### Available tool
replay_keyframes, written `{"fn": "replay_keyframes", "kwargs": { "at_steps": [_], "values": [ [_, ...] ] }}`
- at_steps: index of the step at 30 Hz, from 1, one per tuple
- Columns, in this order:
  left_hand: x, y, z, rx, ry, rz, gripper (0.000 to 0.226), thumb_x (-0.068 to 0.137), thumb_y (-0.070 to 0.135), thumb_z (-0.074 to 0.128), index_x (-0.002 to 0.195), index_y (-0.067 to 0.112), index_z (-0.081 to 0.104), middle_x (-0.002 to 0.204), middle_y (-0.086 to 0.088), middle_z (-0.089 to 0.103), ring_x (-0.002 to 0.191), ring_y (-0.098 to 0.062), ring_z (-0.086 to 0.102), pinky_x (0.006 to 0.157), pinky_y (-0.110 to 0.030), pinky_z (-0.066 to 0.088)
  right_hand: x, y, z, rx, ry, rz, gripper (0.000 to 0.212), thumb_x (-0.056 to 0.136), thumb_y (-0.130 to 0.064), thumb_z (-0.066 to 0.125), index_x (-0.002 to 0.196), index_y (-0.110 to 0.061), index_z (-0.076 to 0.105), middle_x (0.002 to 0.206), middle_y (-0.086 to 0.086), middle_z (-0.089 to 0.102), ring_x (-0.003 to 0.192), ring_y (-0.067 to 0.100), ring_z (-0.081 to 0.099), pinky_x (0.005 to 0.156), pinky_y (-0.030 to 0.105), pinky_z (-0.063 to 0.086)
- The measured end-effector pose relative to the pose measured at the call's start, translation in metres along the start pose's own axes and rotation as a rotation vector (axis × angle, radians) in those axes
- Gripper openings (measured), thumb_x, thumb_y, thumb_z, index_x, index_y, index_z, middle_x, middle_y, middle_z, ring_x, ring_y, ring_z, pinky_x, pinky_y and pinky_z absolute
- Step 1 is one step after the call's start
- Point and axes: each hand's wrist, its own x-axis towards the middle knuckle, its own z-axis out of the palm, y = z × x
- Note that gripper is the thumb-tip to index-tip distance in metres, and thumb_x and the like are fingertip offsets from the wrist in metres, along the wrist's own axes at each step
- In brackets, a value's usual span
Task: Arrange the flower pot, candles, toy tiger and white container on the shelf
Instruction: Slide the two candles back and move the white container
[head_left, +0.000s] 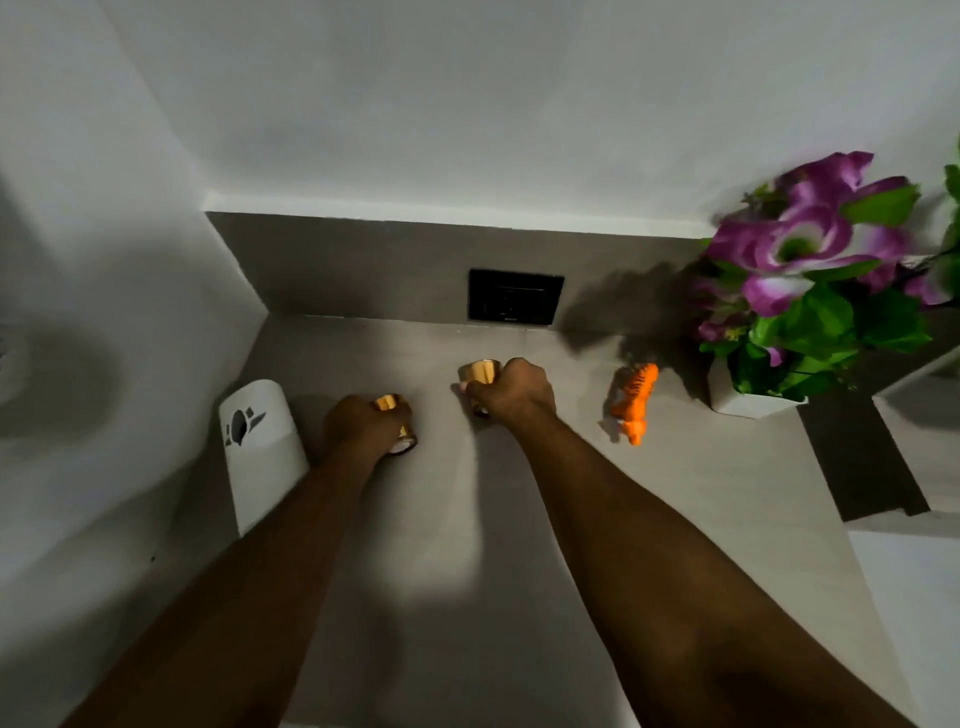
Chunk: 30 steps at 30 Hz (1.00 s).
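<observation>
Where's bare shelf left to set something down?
Free: the near shelf between the forearms, and the strip in front of the black wall plate. Crowded: the row of white container, two candles in both hands, toy tiger, flower pot.

Dim light, soft shadows, blurred flowers, wide-angle edge distortion

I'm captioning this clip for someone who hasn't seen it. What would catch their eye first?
The purple flowers in the white flower pot at far right stand out most. Mid-shelf, the left hand and right hand each grip a gold candle, with the orange toy tiger between right hand and pot. The white container stands at left.
</observation>
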Motion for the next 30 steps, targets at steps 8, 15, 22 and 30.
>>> {"fn": "replay_keyframes", "kwargs": {
  "at_steps": [8,15,22,30],
  "values": [
    [0.013,0.055,0.02,0.018,-0.122,0.177,0.057,0.062,0.046,0.086,0.1,0.007,0.066,0.102,-0.013,0.072,0.09,-0.029,0.068,0.078,-0.036,0.057,0.019,0.018,-0.006,0.176,0.098,0.13,0.055,0.071,-0.054,0.077,0.106,-0.014,0.063,0.1,0.004,0.067,0.087,0.02,0.061,0.074,0.033,0.051],
    [0.022,0.097,0.038,-0.09,-0.013,0.453,0.054,0.064,0.026,0.088,0.108,0.01,0.062,0.111,-0.013,0.068,0.099,-0.031,0.063,0.085,-0.041,0.054,0.039,0.034,-0.025,0.285,0.334,-0.039,0.053,0.073,-0.028,0.082,0.118,-0.011,0.061,0.115,0.01,0.069,0.104,0.028,0.064,0.088,0.037,0.052],
    [0.034,0.09,0.056,-0.12,0.015,0.494,0.061,0.061,0.023,0.09,0.11,0.012,0.055,0.115,-0.012,0.062,0.099,-0.027,0.059,0.081,-0.037,0.051,0.046,0.048,-0.017,0.366,0.331,-0.063,0.059,0.073,-0.026,0.084,0.124,-0.013,0.058,0.124,0.008,0.067,0.114,0.027,0.061,0.095,0.035,0.05],
    [0.034,0.078,0.049,-0.103,-0.088,0.464,0.095,0.056,0.032,0.092,0.135,0.012,0.043,0.139,-0.013,0.052,0.125,-0.03,0.051,0.098,-0.037,0.046,0.035,0.057,-0.017,0.31,0.319,-0.093,0.081,0.071,-0.041,0.082,0.138,-0.014,0.046,0.137,0.009,0.059,0.127,0.029,0.053,0.099,0.035,0.044]
  ]
}}
